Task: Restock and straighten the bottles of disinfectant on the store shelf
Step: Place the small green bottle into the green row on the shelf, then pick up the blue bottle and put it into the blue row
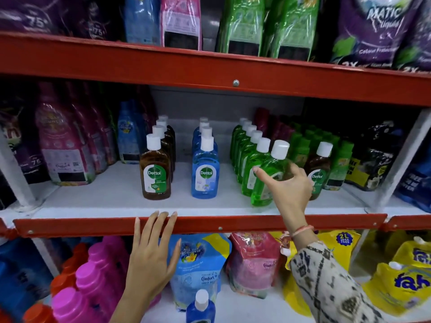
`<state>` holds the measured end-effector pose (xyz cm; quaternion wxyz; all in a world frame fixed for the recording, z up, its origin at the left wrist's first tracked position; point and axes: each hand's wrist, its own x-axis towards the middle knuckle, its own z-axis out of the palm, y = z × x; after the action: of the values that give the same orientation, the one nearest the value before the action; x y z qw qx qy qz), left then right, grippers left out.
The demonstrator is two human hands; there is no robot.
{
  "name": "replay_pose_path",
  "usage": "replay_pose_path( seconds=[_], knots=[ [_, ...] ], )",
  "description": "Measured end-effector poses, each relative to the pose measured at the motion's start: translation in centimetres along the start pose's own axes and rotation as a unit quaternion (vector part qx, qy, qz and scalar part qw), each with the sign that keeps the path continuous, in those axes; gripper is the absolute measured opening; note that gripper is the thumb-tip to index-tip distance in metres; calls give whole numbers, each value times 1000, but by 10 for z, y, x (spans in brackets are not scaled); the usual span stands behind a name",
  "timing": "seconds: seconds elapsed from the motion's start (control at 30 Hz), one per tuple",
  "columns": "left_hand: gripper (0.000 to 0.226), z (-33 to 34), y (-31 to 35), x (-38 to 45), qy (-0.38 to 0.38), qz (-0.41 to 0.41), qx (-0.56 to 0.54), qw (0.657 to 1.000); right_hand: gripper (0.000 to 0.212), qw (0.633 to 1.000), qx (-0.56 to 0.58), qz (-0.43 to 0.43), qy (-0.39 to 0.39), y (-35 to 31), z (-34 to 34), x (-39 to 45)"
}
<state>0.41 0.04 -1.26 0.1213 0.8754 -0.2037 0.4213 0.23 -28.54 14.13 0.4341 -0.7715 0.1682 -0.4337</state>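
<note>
On the white middle shelf (112, 197) stand three rows of white-capped disinfectant bottles: a brown row (155, 170) at the left, a blue row (205, 171) in the middle, a green row (247, 157) at the right. My right hand (289, 190) grips the front green bottle (268, 180), which leans to the right at the shelf's front. A lone brown bottle (318, 169) stands just right of that hand. My left hand (151, 250) rests flat, fingers apart, on the red shelf rail (70, 226). Another blue bottle (200, 308) shows at the bottom edge.
Purple and pink softener bottles (63, 141) fill the shelf's left end; small green bottles (305, 145) and dark pouches (377, 159) fill the right. Above hang refill pouches (242, 24). Below stand pink bottles (93, 278), blue and pink pouches (200, 262) and yellow packs (401, 276).
</note>
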Motion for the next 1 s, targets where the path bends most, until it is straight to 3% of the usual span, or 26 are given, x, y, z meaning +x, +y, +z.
replay_pose_path(
  seconds=[0.23,0.47,0.63,0.73,0.83,0.9,1.0],
  knots=[
    [60,2,1,0,-2,-4,0,1000,96,999,-38,16,-14,14,18,7],
    [64,1,1,1,4,-4,4,1000,66,998,-57,1,-34,17,20,10],
    [62,4,1,1,13,-1,7,1000,62,998,-55,-11,-38,20,18,11],
    [61,5,1,1,20,0,14,1000,66,997,-60,-21,-43,23,20,11],
    [62,6,0,0,23,0,20,1000,86,996,-66,-19,-55,23,20,8],
    [61,7,0,0,26,-1,20,999,99,998,-56,-15,-37,21,18,-1],
    [61,8,-1,-1,32,0,22,999,80,998,18,-59,23,14,10,-32]
  ],
)
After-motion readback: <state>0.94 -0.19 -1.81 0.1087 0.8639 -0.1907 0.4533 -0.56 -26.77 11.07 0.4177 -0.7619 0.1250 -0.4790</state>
